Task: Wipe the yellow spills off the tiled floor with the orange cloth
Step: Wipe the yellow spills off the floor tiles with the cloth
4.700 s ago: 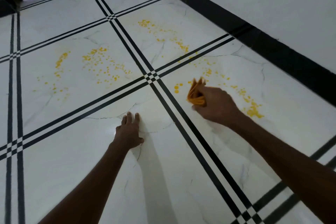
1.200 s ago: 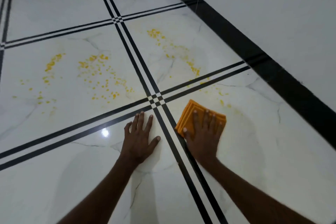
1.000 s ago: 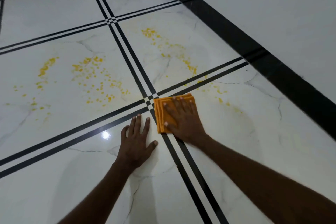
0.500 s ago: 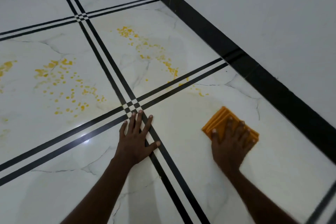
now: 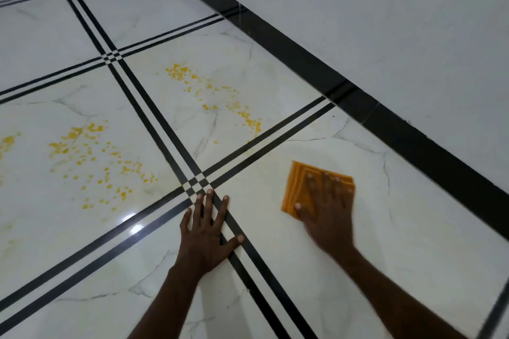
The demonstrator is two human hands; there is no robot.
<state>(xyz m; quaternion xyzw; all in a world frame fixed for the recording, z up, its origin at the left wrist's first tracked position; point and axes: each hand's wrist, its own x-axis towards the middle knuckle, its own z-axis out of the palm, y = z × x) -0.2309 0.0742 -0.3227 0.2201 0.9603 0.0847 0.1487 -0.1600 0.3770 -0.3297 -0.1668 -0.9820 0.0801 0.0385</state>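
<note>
My right hand (image 5: 327, 215) presses flat on a folded orange cloth (image 5: 296, 187) on the white marble tile at right. The fingers are spread over the cloth. My left hand (image 5: 206, 234) lies flat and spread on the floor, across the black double lines just below their crossing (image 5: 197, 184). Yellow spills (image 5: 217, 96) dot the tile beyond the cloth, running down to the black line. More yellow spills (image 5: 93, 162) are scattered over the left tile, with a patch (image 5: 7, 142) at the left edge. The tile under the cloth shows only faint yellowish smears.
A black skirting band (image 5: 385, 118) runs diagonally along the foot of a white wall (image 5: 385, 22) to the right of the cloth. Black double lines (image 5: 143, 102) divide the glossy tiles. A light glare (image 5: 136, 228) shines left of my left hand.
My right hand has swept the cloth back and forth over the right tile, and the yellow drops there are gone. My left hand has shifted slightly onto the line crossing.
</note>
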